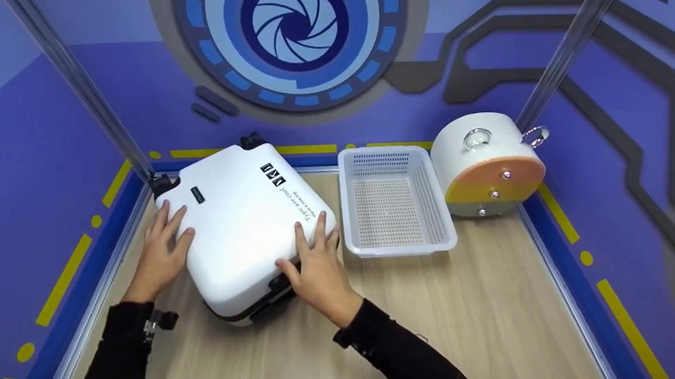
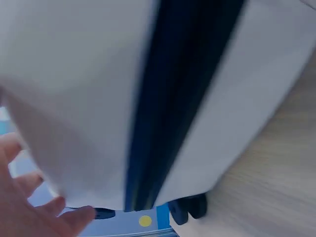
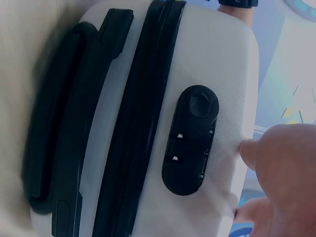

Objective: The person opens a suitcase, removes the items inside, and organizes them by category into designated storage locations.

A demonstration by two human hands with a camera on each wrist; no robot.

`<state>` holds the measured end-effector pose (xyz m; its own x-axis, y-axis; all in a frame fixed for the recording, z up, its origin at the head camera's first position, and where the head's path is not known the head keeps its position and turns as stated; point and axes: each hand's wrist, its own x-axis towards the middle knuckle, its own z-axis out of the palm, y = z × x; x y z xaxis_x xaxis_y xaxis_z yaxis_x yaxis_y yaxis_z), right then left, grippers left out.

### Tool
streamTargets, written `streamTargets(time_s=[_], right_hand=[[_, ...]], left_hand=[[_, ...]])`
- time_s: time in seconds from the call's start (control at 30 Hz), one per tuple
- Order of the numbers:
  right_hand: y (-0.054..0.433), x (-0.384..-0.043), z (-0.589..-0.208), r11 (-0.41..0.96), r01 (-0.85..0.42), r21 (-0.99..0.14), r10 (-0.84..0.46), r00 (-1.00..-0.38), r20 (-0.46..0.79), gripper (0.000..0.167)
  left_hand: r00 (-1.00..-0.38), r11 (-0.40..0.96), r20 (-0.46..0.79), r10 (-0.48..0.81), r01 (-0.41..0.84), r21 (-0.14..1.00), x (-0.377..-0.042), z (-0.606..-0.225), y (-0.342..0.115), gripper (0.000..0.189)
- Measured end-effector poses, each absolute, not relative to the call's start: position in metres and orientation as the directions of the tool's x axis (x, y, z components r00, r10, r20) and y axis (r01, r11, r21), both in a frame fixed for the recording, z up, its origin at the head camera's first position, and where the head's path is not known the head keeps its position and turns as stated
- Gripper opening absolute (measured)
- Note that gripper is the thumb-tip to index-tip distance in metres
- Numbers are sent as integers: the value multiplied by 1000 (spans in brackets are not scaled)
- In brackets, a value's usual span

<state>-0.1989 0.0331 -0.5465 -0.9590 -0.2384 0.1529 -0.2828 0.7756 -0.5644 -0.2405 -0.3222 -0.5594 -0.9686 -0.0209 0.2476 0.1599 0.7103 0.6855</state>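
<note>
A white hard-shell suitcase (image 1: 239, 225) lies flat and askew on the wooden surface, its black wheels (image 1: 252, 141) toward the back wall. On its left edge rests my left hand (image 1: 162, 256), fingers spread. My right hand (image 1: 321, 274) touches the near right corner of the lid with fingers extended. In the right wrist view, a black combination lock (image 3: 191, 140) shows on the suitcase's side, along with a black zipper band (image 3: 136, 128) and a carry handle (image 3: 64, 118). The left wrist view shows the side shell and the dark zipper strip (image 2: 177, 98) close up.
Right of the suitcase stands a white perforated plastic basket (image 1: 391, 253). Beside it, in the back right corner, is a rounded white bag-like case (image 1: 481, 161) with an orange, yellow and grey front and ring handles. Blue-purple panels (image 1: 108, 88) wall in the surface.
</note>
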Motion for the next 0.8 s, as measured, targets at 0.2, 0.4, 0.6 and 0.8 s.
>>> streamTargets(time_s=[0.2, 0.4, 0.6, 0.8], right_hand=[[44, -223, -546, 754, -295, -587, -299, -950, 94, 89], [65, -267, -543, 742, -351, -571, -374, -924, 82, 92], [75, -280, -531, 745, -352, -566, -404, -914, 35, 89], [31, -207, -516, 796, -425, -432, -459, -888, 29, 84]], left_hand=[[-942, 733, 328, -79, 168, 659, -230, -573, -308, 60], [-907, 757, 383, -174, 125, 642, -214, -579, -282, 63], [-895, 797, 407, -180, 110, 594, -207, -579, -270, 65], [-941, 872, 334, -53, 119, 475, -235, -545, -318, 68]])
